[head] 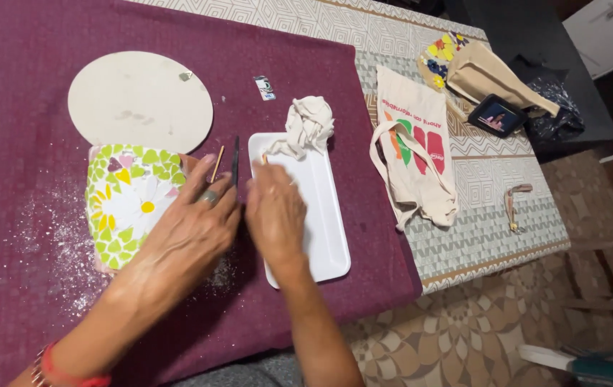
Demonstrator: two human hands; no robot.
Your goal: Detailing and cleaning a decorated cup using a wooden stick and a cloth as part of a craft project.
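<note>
the left hand (pixel 195 218) grasps a thin stick (pixel 217 163) beside a dark tool (pixel 235 161), over the flower mosaic (pixel 131 204)'s right edge. the right hand (pixel 276 215), curled with its grip hidden, rests on the white tray (pixel 324 222)'s left rim. a crumpled cloth (pixel 309 123) crowds the tray's far end; a round disc (pixel 140 102) lies farther left. open purple surface (pixel 27 86) spreads left.

Crowded middle, open cloth at the left and near edges

The white disc (pixel 140 102), mosaic piece (pixel 129 204), white tray (pixel 319 215) and crumpled rag (pixel 309 125) fill the purple cloth's (pixel 20 86) centre; its far-left corner and near edge lie bare; a tote bag (pixel 414 154) blocks the right.
</note>
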